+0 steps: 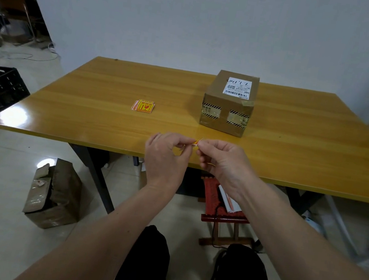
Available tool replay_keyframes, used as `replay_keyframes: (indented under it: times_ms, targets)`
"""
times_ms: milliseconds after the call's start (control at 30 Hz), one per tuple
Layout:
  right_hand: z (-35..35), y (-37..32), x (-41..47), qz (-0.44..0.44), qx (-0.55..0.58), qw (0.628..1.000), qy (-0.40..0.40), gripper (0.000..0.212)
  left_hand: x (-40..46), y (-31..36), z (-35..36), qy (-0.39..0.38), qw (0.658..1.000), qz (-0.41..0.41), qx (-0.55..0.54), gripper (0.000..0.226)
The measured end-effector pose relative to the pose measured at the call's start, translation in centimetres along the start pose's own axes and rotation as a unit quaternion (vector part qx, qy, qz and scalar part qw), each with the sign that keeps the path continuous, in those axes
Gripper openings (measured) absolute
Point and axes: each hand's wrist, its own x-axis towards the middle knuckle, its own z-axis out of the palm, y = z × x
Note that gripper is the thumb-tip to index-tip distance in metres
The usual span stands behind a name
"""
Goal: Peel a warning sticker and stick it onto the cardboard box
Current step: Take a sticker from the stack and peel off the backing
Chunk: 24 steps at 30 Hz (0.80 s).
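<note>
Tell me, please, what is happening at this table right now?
A seated person is working a small red and yellow warning sticker between both hands: the left hand and the right hand pinch it by the fingertips above the near edge of the wooden table, apparently peeling it. A pile of spare stickers lies on the table, and the taped cardboard box stands further back to the right, still awaiting its sticker.

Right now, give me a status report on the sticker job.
Left hand and right hand pinching one small red-and-yellow sticker. Brown cardboard box untouched on the yellow wooden table. Nothing between.
</note>
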Motion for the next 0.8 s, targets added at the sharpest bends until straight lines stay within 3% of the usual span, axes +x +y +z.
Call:
replay_keyframes:
  times_ms: [567, 800]
  targets:
    - [-0.04, 0.03, -0.03, -0.005, 0.008, 1.0, 0.003, 0.017, -0.33, 0.78, -0.15, -0.046, 0.997, -0.039, -0.048, 0.006]
    - [-0.21, -0.23, 0.25, -0.055, -0.094, 0.992, 0.06, 0.016, 0.07, 0.58, -0.09, -0.132, 0.986, -0.088, -0.041, 0.015]
